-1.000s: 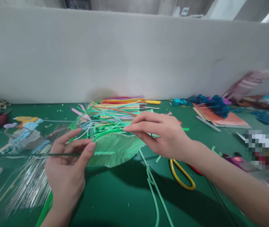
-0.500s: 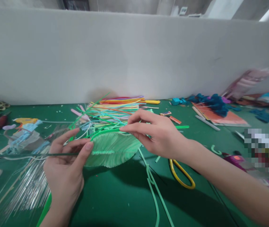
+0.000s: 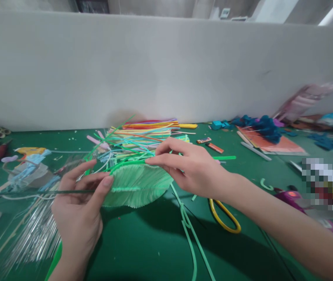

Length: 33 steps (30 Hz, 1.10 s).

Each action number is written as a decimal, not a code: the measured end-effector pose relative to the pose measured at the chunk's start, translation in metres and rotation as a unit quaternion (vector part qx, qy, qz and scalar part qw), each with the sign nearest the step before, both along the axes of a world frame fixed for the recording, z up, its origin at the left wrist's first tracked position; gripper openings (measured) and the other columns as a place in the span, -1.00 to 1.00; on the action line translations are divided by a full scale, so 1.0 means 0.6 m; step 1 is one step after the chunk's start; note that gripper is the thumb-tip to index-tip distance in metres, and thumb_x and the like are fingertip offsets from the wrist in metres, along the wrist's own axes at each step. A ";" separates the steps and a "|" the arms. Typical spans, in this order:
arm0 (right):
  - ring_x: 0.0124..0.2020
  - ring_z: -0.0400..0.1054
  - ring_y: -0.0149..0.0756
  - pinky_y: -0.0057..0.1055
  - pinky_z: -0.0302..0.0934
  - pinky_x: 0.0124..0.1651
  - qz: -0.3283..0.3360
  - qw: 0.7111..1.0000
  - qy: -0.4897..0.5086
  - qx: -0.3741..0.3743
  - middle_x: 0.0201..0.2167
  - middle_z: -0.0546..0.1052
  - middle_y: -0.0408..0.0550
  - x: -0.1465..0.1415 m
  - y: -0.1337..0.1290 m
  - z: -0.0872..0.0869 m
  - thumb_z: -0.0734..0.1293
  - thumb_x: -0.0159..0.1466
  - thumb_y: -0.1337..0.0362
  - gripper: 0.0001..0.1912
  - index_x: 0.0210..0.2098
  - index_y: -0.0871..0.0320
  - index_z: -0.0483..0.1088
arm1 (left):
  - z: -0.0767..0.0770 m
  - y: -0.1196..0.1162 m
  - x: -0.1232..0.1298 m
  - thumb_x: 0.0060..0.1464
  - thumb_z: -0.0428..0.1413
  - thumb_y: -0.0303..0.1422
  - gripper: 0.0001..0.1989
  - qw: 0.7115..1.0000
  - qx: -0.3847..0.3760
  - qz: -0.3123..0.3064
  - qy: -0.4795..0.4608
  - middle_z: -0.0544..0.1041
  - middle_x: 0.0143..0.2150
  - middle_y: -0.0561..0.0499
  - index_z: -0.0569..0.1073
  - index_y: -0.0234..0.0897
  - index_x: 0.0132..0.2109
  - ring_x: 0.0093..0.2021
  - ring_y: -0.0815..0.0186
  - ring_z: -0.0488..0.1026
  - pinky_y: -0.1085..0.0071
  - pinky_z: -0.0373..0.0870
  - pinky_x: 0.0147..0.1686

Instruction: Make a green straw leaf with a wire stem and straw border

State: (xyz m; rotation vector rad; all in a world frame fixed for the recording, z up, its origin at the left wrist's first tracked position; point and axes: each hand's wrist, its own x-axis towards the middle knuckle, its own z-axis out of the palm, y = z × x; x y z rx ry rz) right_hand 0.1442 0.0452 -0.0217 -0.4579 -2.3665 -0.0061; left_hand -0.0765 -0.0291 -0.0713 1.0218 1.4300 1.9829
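Between both hands is a pale green fuzzy leaf (image 3: 139, 183), apparently made of chenille stems, with a raised midrib. A thin dark green stem (image 3: 45, 192) runs left from its base. My left hand (image 3: 78, 207) pinches the leaf base between thumb and fingers, index finger raised. Along the upper edge curves a brighter green pipe cleaner (image 3: 123, 165). My right hand (image 3: 194, 168) is closed in a pinch on this pipe cleaner at the leaf's top edge; its fingers hide the leaf's upper right part.
Behind the leaf lies a heap of coloured pipe cleaners (image 3: 151, 132). A yellow loop handle (image 3: 225, 218) and pale green strands (image 3: 194, 234) are below my right hand. Silver wires (image 3: 34, 230) and a yellow glue gun (image 3: 31, 150) lie left. A grey partition (image 3: 166, 70) closes off the back.
My hands and the leaf have shifted very slightly left in the view, along with the whole scene. Both grips look the same.
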 end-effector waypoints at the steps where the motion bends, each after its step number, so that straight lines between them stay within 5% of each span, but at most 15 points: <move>1: -0.27 0.35 -0.34 -0.41 0.31 -0.27 -0.001 1.000 -0.001 -0.001 -0.22 0.51 0.08 0.001 0.000 0.000 0.20 0.33 0.53 -0.69 -0.08 0.26 0.54 | -0.001 0.000 0.000 -0.12 0.41 -0.40 -0.55 1.000 0.003 -0.001 -0.001 0.64 -0.38 0.16 0.57 -0.10 -0.02 -0.37 0.47 0.57 0.65 0.49 -0.29; 14: -0.30 0.34 -0.34 -0.41 0.31 -0.30 -0.026 0.999 -0.029 -0.023 -0.18 0.47 0.09 0.007 -0.014 0.004 0.18 0.32 0.54 -0.60 0.03 0.23 0.51 | -0.002 0.001 0.000 -0.16 0.43 -0.39 -0.53 1.000 0.008 0.007 -0.015 0.64 -0.37 0.14 0.59 -0.11 -0.03 -0.37 0.47 0.56 0.65 0.51 -0.29; 21: -0.28 0.43 -0.39 -0.46 0.33 -0.24 -0.027 0.999 0.016 -0.012 -0.26 0.56 0.00 0.027 -0.008 0.000 0.27 0.36 0.45 -0.80 -0.10 0.23 0.53 | -0.003 0.005 0.000 -0.15 0.42 -0.41 -0.52 1.000 0.010 0.008 -0.003 0.64 -0.37 0.11 0.57 -0.15 -0.01 -0.37 0.41 0.57 0.58 0.51 -0.32; 33: -0.20 0.39 -0.28 -0.41 0.28 -0.29 -0.060 0.995 -0.074 0.038 -0.15 0.53 0.07 0.033 -0.003 0.006 0.17 0.30 0.56 -0.62 -0.06 0.19 0.52 | 0.004 0.003 0.001 -0.15 0.42 -0.43 -0.53 1.000 -0.009 0.004 -0.027 0.64 -0.38 0.11 0.58 -0.15 -0.03 -0.37 0.42 0.56 0.60 0.48 -0.35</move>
